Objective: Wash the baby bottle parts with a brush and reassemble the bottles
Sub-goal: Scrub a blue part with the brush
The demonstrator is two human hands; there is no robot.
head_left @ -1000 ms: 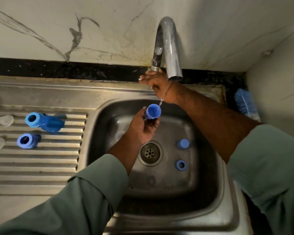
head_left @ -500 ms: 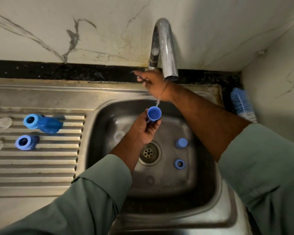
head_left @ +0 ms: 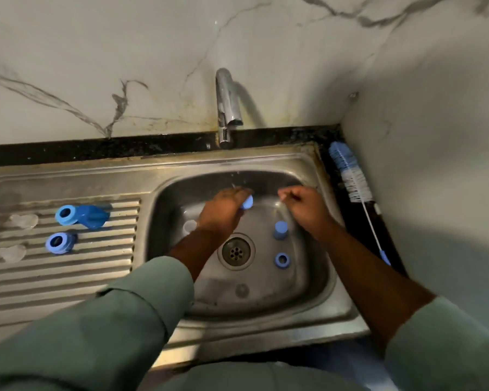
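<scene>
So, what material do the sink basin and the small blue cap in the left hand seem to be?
Sink basin: likely stainless steel, brushed grey with dull reflections. Blue cap held by the left hand: probably plastic, with a uniform matte colour; blur hides details.

Two bottle parts (head_left: 280,230) (head_left: 282,260) sit in the sink (head_left: 345,314), right of the drain (head_left: 235,251). Two bottles (head_left: 81,215) (head_left: 59,243) lie on the drainboard (head_left: 96,275) to the left. The bottle brush (head_left: 350,179) lies along the sink's right side, and the faucet (head_left: 227,108) stands behind the basin.
</scene>
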